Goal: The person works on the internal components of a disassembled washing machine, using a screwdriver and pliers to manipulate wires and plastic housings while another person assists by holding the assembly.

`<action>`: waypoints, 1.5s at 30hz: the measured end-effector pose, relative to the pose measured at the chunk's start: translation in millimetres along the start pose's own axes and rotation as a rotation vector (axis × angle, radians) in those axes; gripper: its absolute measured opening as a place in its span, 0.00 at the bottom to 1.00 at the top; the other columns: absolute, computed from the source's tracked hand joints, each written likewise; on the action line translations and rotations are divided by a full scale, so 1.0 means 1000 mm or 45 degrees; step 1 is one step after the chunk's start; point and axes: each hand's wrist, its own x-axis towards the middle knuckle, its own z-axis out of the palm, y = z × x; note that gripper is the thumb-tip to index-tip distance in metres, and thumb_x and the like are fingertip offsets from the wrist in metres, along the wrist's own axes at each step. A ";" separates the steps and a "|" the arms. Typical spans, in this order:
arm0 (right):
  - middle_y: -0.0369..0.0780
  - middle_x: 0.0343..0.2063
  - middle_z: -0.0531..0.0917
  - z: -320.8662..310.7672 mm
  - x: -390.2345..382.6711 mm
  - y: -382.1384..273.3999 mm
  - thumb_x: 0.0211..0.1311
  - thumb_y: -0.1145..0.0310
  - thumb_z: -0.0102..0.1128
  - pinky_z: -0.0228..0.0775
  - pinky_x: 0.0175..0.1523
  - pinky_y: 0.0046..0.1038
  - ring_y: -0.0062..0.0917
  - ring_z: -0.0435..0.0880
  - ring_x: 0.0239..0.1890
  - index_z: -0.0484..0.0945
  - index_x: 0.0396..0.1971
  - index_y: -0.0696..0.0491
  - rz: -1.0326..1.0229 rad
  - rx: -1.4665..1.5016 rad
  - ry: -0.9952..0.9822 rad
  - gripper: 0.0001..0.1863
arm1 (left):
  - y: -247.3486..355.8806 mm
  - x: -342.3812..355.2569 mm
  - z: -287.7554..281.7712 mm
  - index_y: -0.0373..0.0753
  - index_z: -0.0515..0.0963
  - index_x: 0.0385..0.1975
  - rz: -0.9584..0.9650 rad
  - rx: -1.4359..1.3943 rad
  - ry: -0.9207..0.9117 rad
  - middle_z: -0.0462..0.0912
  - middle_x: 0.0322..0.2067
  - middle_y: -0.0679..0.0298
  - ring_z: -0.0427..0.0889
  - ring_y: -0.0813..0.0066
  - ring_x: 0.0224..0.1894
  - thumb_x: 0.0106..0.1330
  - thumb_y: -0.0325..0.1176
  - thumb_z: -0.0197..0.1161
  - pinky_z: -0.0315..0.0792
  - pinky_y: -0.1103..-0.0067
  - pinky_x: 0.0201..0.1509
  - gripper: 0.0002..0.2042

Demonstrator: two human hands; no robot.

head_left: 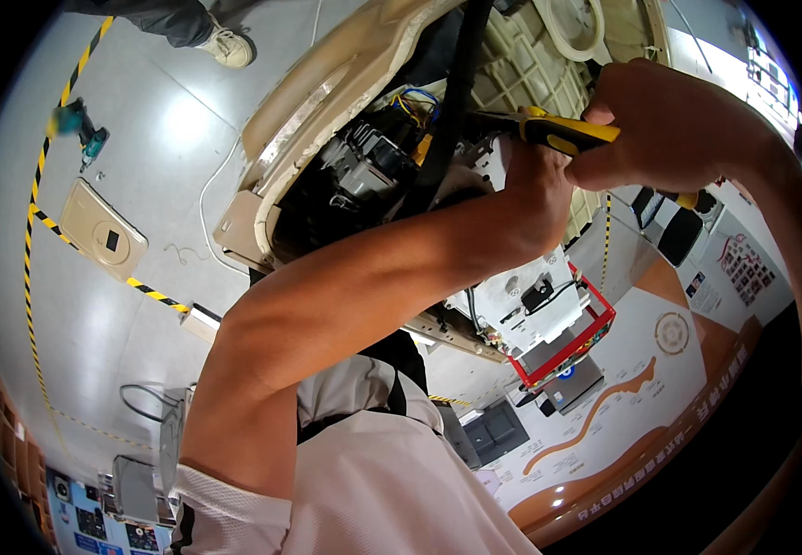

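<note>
My right hand [664, 125] is closed round the yellow-and-black handles of a pliers-like hand tool [569, 134]. Its dark jaws point left into the opening of a large beige appliance housing [304, 111]. My left hand [539, 171] reaches into the same opening just below the tool; its fingers are mostly hidden. Left of the jaws, a thick black hose or strap [456, 97] runs down across the opening. Inside sit a dark grey, motor-like part [364, 166] and thin blue and yellow wires [412, 104].
A white module with a black part [538, 294] stands by a red frame [572, 363] below my hands. On the floor to the left lie a teal cordless drill [94, 143], a beige panel [105, 227] and yellow-black tape [40, 171]. Another person's shoe [227, 46] shows at the top.
</note>
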 end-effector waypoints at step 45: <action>0.51 0.22 0.84 0.028 0.001 0.017 0.55 0.53 0.62 0.80 0.41 0.35 0.37 0.86 0.26 0.84 0.33 0.63 -0.109 0.388 -0.236 0.23 | -0.044 -0.068 -0.078 0.47 0.85 0.40 0.209 0.222 0.023 0.84 0.37 0.67 0.80 0.68 0.45 0.60 0.32 0.65 0.70 0.69 0.48 0.09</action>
